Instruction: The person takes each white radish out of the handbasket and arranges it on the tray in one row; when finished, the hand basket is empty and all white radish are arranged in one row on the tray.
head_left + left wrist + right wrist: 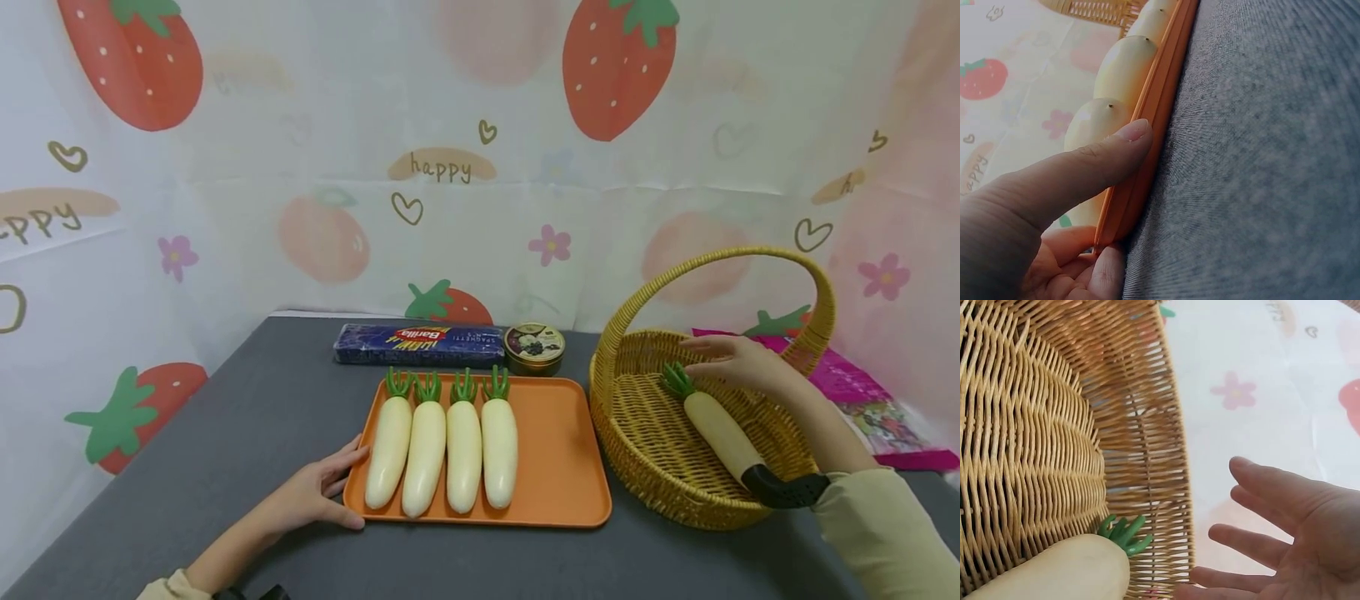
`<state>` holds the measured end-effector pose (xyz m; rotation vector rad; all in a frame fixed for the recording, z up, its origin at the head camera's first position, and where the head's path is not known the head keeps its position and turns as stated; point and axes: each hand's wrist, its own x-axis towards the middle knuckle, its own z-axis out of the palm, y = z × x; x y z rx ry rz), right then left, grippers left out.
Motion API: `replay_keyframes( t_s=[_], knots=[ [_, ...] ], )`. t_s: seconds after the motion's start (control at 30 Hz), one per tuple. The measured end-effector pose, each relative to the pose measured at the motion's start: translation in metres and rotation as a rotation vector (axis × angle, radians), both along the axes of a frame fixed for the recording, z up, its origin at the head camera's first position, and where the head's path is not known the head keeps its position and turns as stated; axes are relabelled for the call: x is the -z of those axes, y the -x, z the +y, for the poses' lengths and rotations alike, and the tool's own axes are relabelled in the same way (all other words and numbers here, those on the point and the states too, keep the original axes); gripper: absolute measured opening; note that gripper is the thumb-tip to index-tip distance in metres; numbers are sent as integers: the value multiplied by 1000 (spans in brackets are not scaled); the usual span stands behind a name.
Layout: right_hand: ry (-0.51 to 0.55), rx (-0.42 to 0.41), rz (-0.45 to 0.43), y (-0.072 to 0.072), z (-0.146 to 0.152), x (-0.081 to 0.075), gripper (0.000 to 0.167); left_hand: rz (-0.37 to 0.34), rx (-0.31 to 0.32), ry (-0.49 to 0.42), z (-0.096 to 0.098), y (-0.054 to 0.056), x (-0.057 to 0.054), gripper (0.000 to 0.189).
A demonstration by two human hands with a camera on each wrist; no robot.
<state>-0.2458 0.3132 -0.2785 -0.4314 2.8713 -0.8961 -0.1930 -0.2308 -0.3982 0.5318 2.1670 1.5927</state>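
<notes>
Several white radishes (pixel 463 457) with green tops lie side by side on an orange tray (pixel 555 450). My left hand (pixel 303 498) holds the tray's near left corner; in the left wrist view the thumb (pixel 1094 165) lies against the front wall and the other fingers bend around the corner. Over the wicker basket (pixel 637 450) my right hand (pixel 738 364) hovers with spread fingers, holding nothing. Below it, another white radish (pixel 720 429) lies in the basket, also seen as a pale radish (pixel 1072 572) with its green top in the right wrist view.
Behind the tray lie a blue spaghetti pack (pixel 420 345) and a round tin (pixel 534 348). A pink packet (pixel 862 400) sits behind and right of the basket. The basket's handle (pixel 720 258) arches upward, and a printed curtain (pixel 480 233) encloses the grey table (pixel 225 417).
</notes>
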Motion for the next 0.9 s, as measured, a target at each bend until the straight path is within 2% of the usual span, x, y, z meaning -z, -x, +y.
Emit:
replay_keyframes(
  t_s=[0.23, 0.37, 0.5, 0.67, 0.77, 0.9],
  knots=[
    [1, 5, -53, 6, 5, 13, 63, -10, 5, 4, 3, -2, 1, 92],
    [-41, 7, -93, 6, 7, 19, 66, -23, 4, 4, 4, -1, 1, 92],
    [-4, 9, -214, 8, 8, 22, 71, -6, 11, 0, 2, 1, -2, 93],
    [133, 5, -401, 11, 9, 28, 70, 10, 8, 14, -1, 1, -4, 92],
    [175, 4, -478, 10, 11, 32, 68, 1, 11, 12, -1, 0, -3, 92],
    [168, 21, -545, 9, 11, 35, 65, 3, 7, 10, -1, -2, -2, 93]
  ],
)
